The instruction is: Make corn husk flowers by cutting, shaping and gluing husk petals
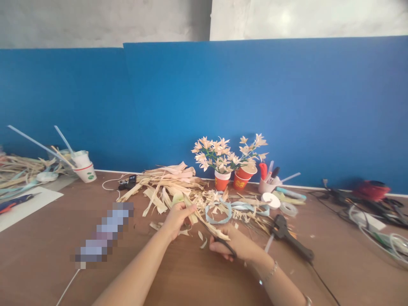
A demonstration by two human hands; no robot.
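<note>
Dried corn husk (190, 209) is pinched between the thumb and fingers of my left hand (177, 220). My right hand (230, 243) grips a pair of dark-handled scissors (227, 245), whose blades point up and left toward the husk. A narrow strip of husk lies along the blades and over the right hand's fingers. Small cut pieces (203, 244) lie on the brown table (188, 276) between the hands. Just beyond the hands a heap of dry husks (172, 182) spreads out, with a pale blue strip loop (218, 212) to its right.
Red paper cups (222, 182) hold husk flowers (215, 153) by the blue partition. A black glue gun (291, 239) with its cord lies at right, near tape rolls (288, 209). A pixelated object (105, 233) is at left. Cables and a red item (371, 190) sit far right.
</note>
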